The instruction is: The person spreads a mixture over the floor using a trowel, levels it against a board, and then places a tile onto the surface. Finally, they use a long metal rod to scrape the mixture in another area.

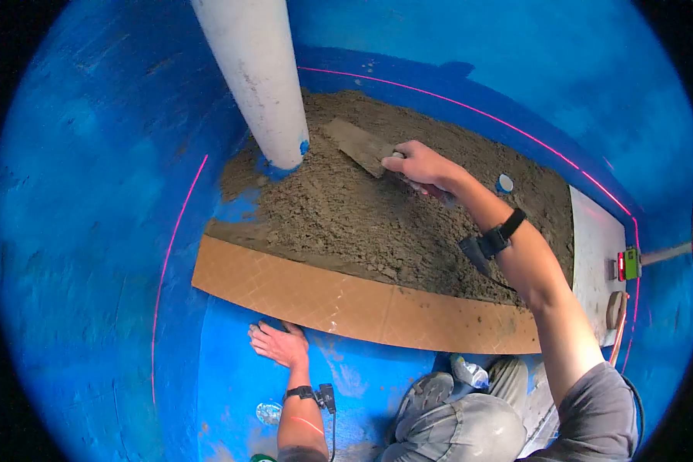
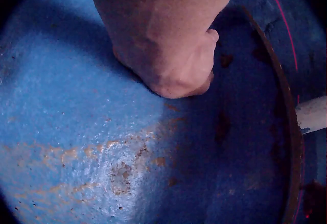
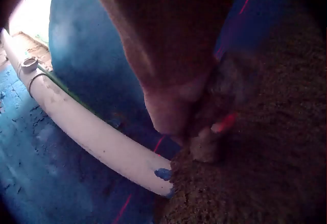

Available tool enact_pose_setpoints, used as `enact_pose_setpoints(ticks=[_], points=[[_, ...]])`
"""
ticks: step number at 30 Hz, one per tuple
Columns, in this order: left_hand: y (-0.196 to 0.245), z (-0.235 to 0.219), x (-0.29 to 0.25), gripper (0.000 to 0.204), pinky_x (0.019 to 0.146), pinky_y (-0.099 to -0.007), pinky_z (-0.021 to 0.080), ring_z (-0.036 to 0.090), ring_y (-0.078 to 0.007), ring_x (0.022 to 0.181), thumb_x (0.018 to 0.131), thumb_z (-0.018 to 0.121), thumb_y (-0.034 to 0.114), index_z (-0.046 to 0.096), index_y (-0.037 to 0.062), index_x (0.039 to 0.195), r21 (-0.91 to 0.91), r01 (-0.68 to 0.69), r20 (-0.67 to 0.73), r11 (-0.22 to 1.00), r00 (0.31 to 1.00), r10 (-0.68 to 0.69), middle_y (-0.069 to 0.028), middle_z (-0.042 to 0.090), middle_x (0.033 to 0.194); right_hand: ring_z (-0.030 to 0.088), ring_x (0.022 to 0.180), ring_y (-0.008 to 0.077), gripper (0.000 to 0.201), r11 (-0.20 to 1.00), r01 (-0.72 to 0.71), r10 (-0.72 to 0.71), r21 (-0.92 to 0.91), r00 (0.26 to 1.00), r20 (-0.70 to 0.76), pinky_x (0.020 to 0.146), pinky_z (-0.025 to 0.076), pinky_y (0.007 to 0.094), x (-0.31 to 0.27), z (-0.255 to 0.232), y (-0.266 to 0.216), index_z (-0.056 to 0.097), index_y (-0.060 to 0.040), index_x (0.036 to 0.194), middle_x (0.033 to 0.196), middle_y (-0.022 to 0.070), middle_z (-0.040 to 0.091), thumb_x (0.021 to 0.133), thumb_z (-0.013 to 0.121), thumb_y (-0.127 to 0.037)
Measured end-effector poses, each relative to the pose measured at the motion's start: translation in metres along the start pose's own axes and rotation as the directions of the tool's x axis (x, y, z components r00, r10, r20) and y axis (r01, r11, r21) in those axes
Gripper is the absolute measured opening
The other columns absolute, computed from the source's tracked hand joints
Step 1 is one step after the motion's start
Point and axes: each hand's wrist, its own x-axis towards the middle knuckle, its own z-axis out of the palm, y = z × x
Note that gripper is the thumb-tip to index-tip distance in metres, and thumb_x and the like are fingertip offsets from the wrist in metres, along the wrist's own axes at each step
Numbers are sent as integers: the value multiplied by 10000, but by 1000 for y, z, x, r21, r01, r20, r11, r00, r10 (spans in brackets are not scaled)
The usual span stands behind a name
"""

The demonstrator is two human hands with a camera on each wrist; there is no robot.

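Note:
My right hand (image 1: 423, 163) grips the handle of a flat trowel (image 1: 353, 143). Its mortar-smeared blade lies on a bed of rough grey-brown mortar (image 1: 339, 223), near the foot of a white pipe (image 1: 258, 77). In the right wrist view, that hand (image 3: 176, 106) is dark, and the blade is hidden. Fingers spread, my left hand (image 1: 279, 344) rests on the blue floor (image 1: 227, 385), just in front of a brown tile-like strip (image 1: 362, 306) that borders the mortar. In the left wrist view, the left hand (image 2: 176, 71) leans on the painted surface, its fingers mostly hidden.
A small white round cap (image 1: 504, 183) sits in the mortar at right. Beyond the mortar are a pale slab (image 1: 593, 231) and a green-and-red device (image 1: 630, 263). Pink laser lines cross the blue walls (image 1: 77, 231). My knee (image 1: 470, 427) is at the front.

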Motion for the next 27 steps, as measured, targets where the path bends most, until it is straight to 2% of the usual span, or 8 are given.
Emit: enact_pose_setpoints(ticks=[3, 9, 14, 17, 21, 23, 25, 27], points=[[-1, 1, 0, 605, 1194, -534, 276, 379, -393, 1448, 930, 662, 389, 531, -19, 1358, -31, -15, -24, 999, 1000, 14, -227, 472, 1512, 516, 455, 141, 321, 993, -60, 62, 105, 998, -16, 383, 398, 348, -34, 2, -22, 603, -44, 938, 633, 22, 544, 1031, 616, -351], [1, -5, 0, 613, 1208, -535, 257, 375, -393, 1454, 915, 685, 376, 531, -18, 1359, -63, -18, -13, 998, 1000, 17, -233, 471, 1513, 479, 438, 114, 382, 968, -77, 66, 240, 996, 55, 390, 370, 302, -65, 10, -4, 524, -86, 829, 595, 6, 507, 1044, 598, -393], [-2, -4, 0, 612, 1216, -527, 255, 377, -399, 1448, 914, 679, 378, 533, -15, 1361, -91, -21, -23, 996, 1000, 19, -234, 461, 1526, 490, 458, 118, 338, 974, -85, 69, 210, 994, 81, 399, 392, 309, -96, 20, 0, 575, -58, 888, 656, 15, 543, 1036, 619, -359], [-3, -1, 1, 605, 1214, -526, 258, 382, -395, 1446, 913, 676, 370, 537, -12, 1363, -51, -19, -31, 999, 999, 17, -233, 468, 1521, 503, 479, 117, 325, 981, -133, 119, 141, 988, 101, 411, 396, 306, -122, 26, -30, 587, -50, 896, 696, 16, 560, 1032, 603, -344], [-4, 2, 0, 581, 1220, -531, 254, 391, -395, 1439, 902, 684, 349, 564, -21, 1332, -93, -50, -101, 994, 994, 41, -232, 487, 1502, 516, 505, 114, 315, 994, -102, 98, 26, 987, 130, 426, 404, 302, -120, 40, -51, 596, -44, 901, 725, 16, 570, 1022, 584, -334], [-6, 3, 1, 582, 1221, -535, 253, 393, -398, 1438, 899, 688, 351, 567, -24, 1327, -99, -49, -106, 994, 994, 38, -232, 492, 1495, 503, 497, 119, 273, 959, -41, -18, 279, 979, 205, 441, 409, 299, -100, 55, -49, 557, -67, 843, 663, 20, 528, 1011, 564, -283], [-6, 0, 0, 583, 1221, -539, 252, 395, -400, 1437, 896, 692, 353, 571, -27, 1321, -104, -44, -104, 994, 994, 33, -232, 497, 1488, 509, 542, 106, 254, 961, -53, -18, 271, 967, 253, 472, 419, 285, -86, 68, -69, 558, -69, 847, 689, 12, 527, 999, 562, -272], [-5, -5, 1, 568, 1193, -542, 283, 413, -414, 1412, 930, 674, 344, 550, -29, 1339, -98, -65, -93, 993, 994, 56, -240, 497, 1484, 626, 574, 198, 252, 993, -10, -18, 116, 971, 238, 534, 534, 380, -70, 86, -90, 636, -25, 922, 681, 73, 607, 976, 571, -263]])
